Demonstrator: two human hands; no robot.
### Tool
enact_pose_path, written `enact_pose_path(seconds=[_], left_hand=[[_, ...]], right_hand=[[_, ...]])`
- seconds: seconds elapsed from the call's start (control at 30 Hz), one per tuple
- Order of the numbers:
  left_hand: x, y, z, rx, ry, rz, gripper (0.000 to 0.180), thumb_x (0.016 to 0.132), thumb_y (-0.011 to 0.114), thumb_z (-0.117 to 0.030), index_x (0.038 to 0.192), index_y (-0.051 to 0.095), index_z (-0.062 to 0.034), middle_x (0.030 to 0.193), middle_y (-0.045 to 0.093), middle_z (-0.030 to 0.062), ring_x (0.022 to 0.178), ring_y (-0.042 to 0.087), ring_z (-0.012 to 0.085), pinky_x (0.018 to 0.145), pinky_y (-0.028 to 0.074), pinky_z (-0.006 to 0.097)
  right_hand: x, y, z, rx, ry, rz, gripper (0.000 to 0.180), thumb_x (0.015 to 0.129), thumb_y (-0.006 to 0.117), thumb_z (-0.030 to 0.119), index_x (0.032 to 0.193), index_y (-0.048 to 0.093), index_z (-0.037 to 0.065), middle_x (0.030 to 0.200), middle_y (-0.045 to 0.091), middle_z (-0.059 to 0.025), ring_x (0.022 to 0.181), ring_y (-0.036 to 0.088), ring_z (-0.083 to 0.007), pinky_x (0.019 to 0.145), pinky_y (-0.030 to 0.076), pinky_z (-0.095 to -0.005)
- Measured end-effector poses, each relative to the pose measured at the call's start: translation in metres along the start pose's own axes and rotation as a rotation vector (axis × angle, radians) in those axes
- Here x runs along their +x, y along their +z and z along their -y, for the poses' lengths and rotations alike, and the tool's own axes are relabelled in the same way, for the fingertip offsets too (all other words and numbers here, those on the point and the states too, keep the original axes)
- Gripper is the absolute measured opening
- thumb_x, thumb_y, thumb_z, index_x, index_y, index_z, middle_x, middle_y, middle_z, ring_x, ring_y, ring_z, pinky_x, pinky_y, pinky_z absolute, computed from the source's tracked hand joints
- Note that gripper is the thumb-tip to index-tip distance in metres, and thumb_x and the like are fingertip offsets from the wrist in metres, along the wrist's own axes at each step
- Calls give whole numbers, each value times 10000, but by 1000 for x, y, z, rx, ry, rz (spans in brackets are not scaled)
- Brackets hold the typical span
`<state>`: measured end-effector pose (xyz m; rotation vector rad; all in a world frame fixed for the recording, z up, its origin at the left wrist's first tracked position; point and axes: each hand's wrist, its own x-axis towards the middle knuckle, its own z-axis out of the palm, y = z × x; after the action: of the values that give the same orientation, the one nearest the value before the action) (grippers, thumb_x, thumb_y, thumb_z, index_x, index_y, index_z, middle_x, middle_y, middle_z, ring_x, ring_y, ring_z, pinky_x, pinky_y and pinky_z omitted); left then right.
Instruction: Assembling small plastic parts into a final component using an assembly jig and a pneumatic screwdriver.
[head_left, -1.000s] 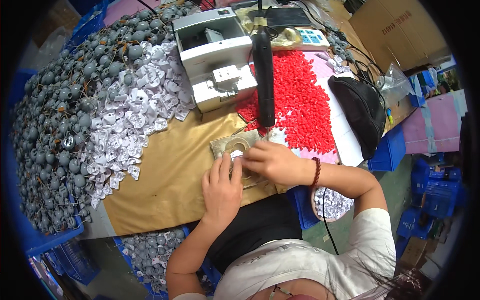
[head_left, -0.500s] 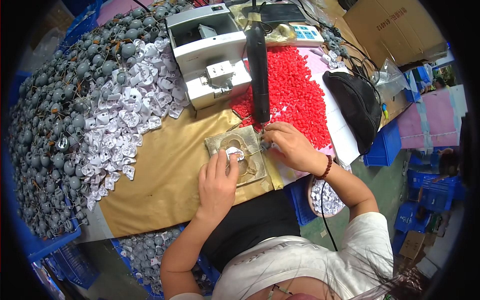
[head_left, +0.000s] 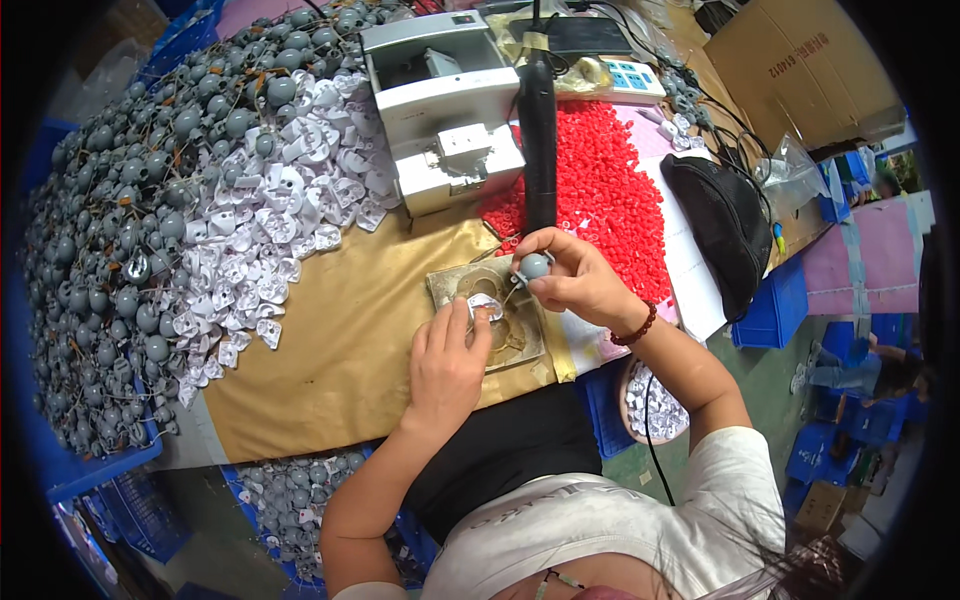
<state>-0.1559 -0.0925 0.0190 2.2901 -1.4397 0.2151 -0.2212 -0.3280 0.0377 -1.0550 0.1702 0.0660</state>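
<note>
My left hand [head_left: 447, 362] lies at the left of a square tan fixture block [head_left: 530, 343] with round hollows. Its fingertips close on a small white plastic piece [head_left: 486, 306] seated in the block, partly covered by the fingers. Just above the block's right side, my right hand [head_left: 590, 288] pinches a grey ball-shaped part [head_left: 534, 266] between thumb and fingers. A thin wire seems to run from that part toward the white piece. Directly behind the right hand hangs a black electric screwdriver [head_left: 538, 140], its tip hidden by the hand.
Grey ball parts [head_left: 110, 250] and white plastic pieces [head_left: 270, 235] are heaped at left. Behind the block stands a grey-white machine [head_left: 450, 100], beside a pile of small red parts [head_left: 610, 190]. A black pouch [head_left: 712, 225] and cardboard box [head_left: 800, 70] lie right.
My right hand has risen slightly and turned, bringing the grey ball part into plain sight by the screwdriver's lower end. The left hand keeps its place at the white piece. The whole view has shifted slightly.
</note>
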Motion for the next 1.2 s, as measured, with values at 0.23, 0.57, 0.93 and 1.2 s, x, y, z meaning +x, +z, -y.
enact_pose_path(seconds=[0.23, 0.57, 0.93, 1.2], left_hand=[[0, 1, 6, -11, 44, -19, 310, 840, 605, -90, 1133, 663, -6, 1240, 627, 228, 1160, 593, 331, 917, 496, 421], [0, 4, 6, -69, -14, -42, 311, 792, 716, -73, 1101, 685, -56, 1210, 643, 175, 1146, 617, 320, 921, 498, 435], [30, 2, 1, -194, -212, -47, 391, 760, 761, -98, 1132, 642, -92, 1035, 623, 81, 1025, 591, 297, 834, 483, 428], [32, 4, 3, -220, -210, -62, 340, 761, 766, -97, 1081, 654, -78, 979, 615, 84, 950, 591, 297, 786, 500, 416]], right_hand=[[18, 8, 1, -224, 214, 16, 292, 855, 831, 115, 1070, 664, 9, 823, 682, -14, 641, 572, -49, 536, 452, -197], [23, 19, -32, -1291, -411, -160, 365, 789, 872, 282, 939, 662, 24, 716, 648, -101, 617, 651, -258, 546, 497, -366], [30, 9, -17, -1136, -646, -335, 503, 848, 809, 161, 1265, 557, 32, 847, 621, -103, 699, 630, -211, 604, 492, -328], [88, -31, 16, -844, -481, -700, 556, 869, 788, 137, 1334, 525, -20, 1003, 655, -62, 848, 623, -134, 763, 515, -279]])
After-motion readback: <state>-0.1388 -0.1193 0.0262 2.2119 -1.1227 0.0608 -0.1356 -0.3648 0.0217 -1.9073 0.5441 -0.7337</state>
